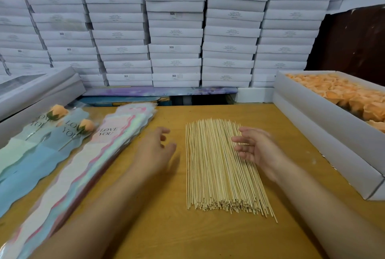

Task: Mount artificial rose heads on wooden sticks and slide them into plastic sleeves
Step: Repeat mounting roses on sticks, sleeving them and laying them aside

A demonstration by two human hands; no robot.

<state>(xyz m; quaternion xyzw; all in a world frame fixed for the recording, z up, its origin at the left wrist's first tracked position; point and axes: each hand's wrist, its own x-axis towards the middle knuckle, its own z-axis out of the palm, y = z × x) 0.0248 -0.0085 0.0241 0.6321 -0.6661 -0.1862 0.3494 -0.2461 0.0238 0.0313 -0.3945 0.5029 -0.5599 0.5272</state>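
Two empty hands hover with loosely spread fingers, the right hand point(253, 148) over the wooden sticks point(220, 167), the left hand point(155, 147) just beside them near the plastic sleeves point(87, 167).

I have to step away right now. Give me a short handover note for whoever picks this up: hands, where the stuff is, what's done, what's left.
Hands: left hand open, empty, over the table; right hand open, empty, over the wooden sticks.
Things: sticks lie in a loose pile mid-table; orange rose heads fill the white box on the right; empty plastic sleeves are stacked on the left.
Done: two sleeved roses lie at far left.
Left: take a stick, mount a rose head, sleeve it, repeat.
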